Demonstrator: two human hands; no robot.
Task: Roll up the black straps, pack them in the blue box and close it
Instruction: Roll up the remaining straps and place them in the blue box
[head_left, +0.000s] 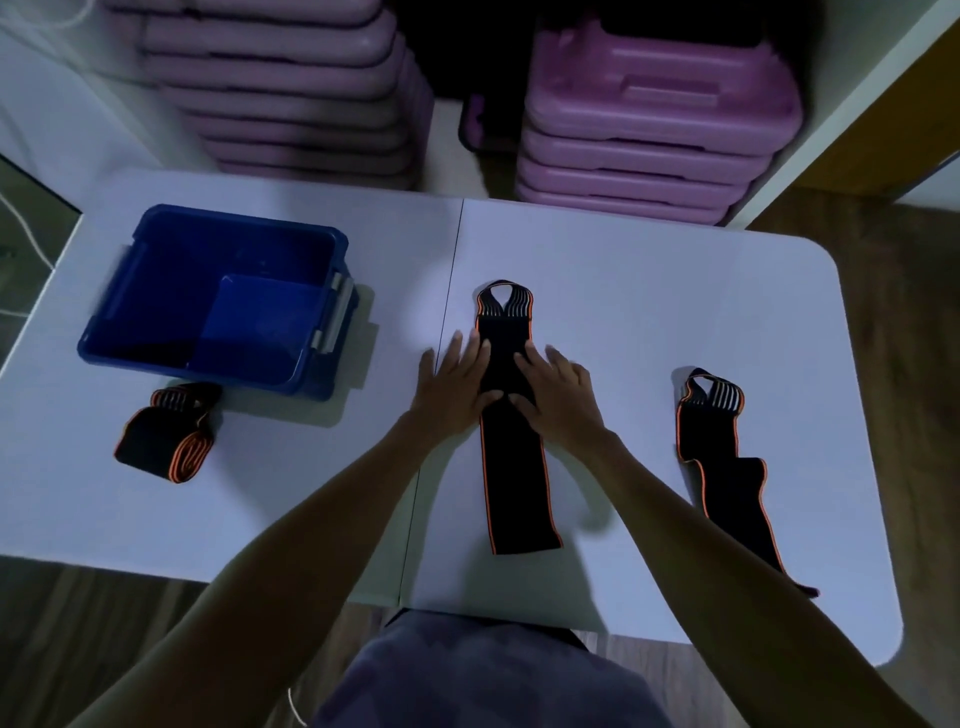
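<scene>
White table holds blue box, rolled strap, centre strap, right strap.

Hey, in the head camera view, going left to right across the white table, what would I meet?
Open blue plastic box → left hand → right hand, both pressing a flat orange-edged black strap → wavy orange-edged black strap.

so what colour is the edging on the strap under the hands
Orange, running along both long edges of the black middle strap; clearest in the head view.

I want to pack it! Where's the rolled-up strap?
Head view: the rolled strap lies at the left of the table, just in front of the blue box.
</scene>
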